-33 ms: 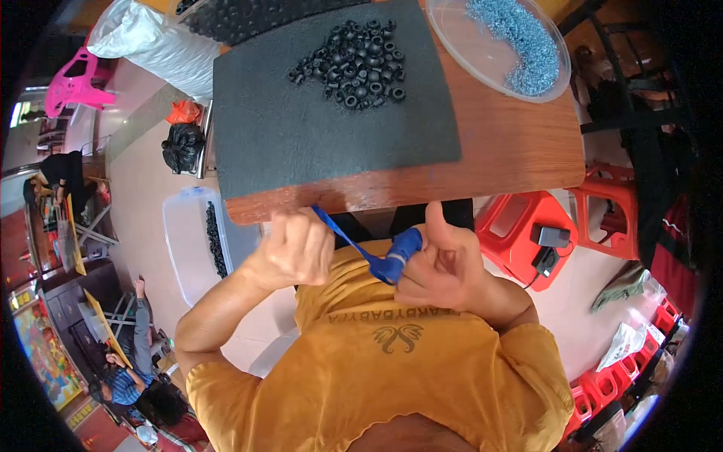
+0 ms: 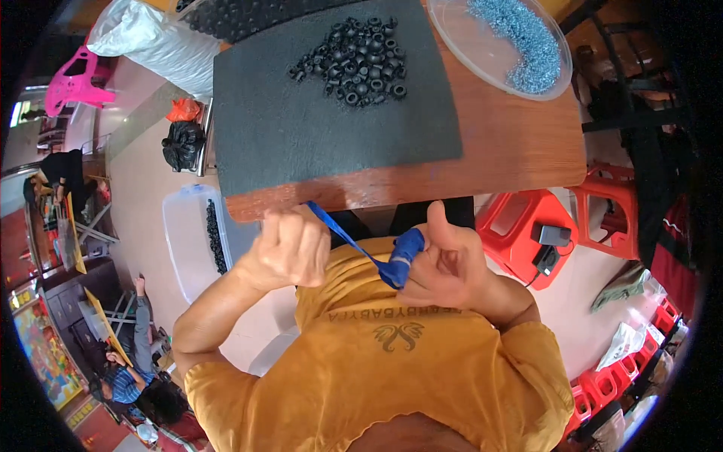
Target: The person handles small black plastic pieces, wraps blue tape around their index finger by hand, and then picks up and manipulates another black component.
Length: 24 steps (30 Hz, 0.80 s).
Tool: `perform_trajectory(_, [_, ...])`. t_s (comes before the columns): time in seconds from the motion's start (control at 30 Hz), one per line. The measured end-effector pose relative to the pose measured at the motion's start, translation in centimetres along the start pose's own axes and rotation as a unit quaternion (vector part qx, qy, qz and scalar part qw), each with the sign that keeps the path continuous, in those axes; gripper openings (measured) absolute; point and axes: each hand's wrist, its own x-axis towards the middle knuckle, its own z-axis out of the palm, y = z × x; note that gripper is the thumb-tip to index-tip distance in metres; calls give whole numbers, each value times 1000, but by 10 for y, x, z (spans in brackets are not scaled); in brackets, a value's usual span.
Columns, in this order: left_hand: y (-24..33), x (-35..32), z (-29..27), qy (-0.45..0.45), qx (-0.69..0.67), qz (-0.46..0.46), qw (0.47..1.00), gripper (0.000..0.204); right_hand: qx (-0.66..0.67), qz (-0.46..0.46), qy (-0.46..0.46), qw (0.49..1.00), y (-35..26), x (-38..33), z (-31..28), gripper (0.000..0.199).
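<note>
- Tape [image 2: 354, 242], a blue strip, runs taut from my left hand [image 2: 290, 248] down to my right hand [image 2: 444, 264], close above my chest and just short of the desk [image 2: 520, 151] edge.
- Left hand: fist shut on the strip's upper end.
- Right hand: the bunched blue end [image 2: 403, 256] is pinned against the fingers, thumb up; I judge it a firm hold.
- Handling, as I judge it: the strip is light, thin and soft, with no stiffness of its own. It goes slack unless both ends are pulled, and it may twist or stick to itself. Best hold is at the two ends, pinched flat.
- Edges: the desk's front edge lies just beyond the knuckles. A dark mat [image 2: 331, 128] covers most of the top, with a heap of black rings [image 2: 354, 68] at its far side and a clear dish of small blue parts [image 2: 512, 45] at the far right.
- Room: open space between chest and desk edge is narrow; sideways there is more, with a red stool [image 2: 527, 218] to the right and a clear bin [image 2: 188, 233] on the floor to the left.
</note>
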Motion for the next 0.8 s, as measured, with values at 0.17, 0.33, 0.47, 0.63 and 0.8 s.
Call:
perform_trajectory(0.17, [-39,3,-18,4,124,4,992,12,-160,41,-50,985,-7,0,3,72])
perform_trajectory(0.33, [-67,0,-29,-9,176,-1,984,15,-178,62,64,980,-4,-11,13,59])
perform_trajectory(0.47, [-59,2,-43,48,93,-41,994,30,-140,20,54,989,-9,-11,-4,53])
perform_trajectory(0.63, [-40,11,-58,38,-175,-198,964,13,-272,-104,130,948,-15,-11,-10,38])
perform_trajectory(0.8, [-45,24,-84,9,-426,-369,826,10,-326,-170,164,915,-27,-14,-7,21])
